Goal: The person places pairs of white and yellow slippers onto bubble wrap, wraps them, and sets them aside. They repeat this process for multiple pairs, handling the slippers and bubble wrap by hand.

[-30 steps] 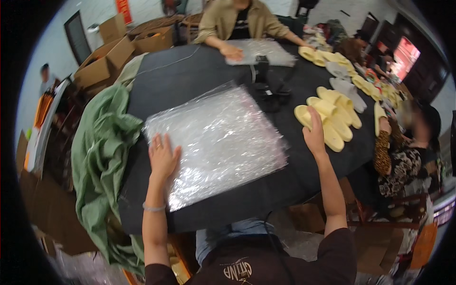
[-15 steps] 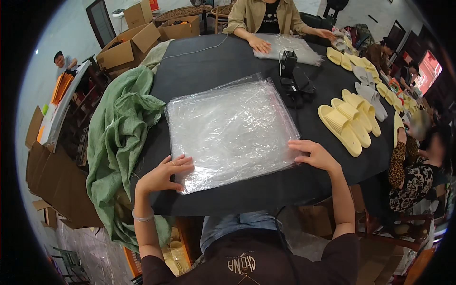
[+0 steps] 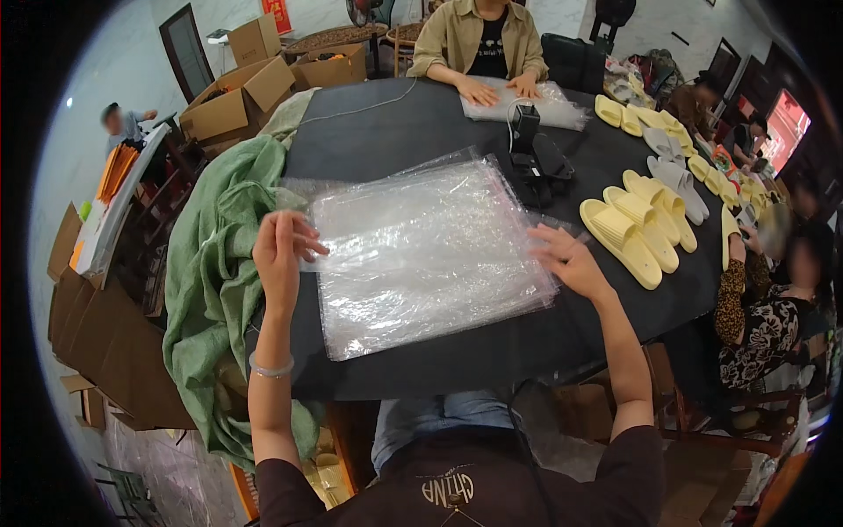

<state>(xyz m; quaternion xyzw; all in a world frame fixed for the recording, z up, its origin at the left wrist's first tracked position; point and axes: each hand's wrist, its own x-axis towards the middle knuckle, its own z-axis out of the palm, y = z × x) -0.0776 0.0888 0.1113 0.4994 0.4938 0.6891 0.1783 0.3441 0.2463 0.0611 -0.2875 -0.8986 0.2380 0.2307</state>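
Note:
A stack of clear plastic bags (image 3: 421,290) lies on the dark round table in front of me. Over it, one thin transparent sheet, apparently a single bag, spreads between my hands. My left hand (image 3: 286,253) is raised at the stack's left edge, with bent fingers pinching the side of that bag. At the right edge, my right hand (image 3: 566,257) curls its fingers on the bag's other side; the exact grip is partly lost in glare and transparency.
Yellow slippers (image 3: 628,233) and grey slippers (image 3: 680,186) line the table's right side. A black stand-like device (image 3: 527,145) is beyond the stack. Green cloth (image 3: 215,255) drapes over the left edge. Across the table, a person's hands (image 3: 500,88) rest on more plastic bags (image 3: 553,107).
My left hand has risen and moved farther away, and my right hand slightly too. A thin bag now spreads above the stack. The person opposite has brought both hands together on their bags.

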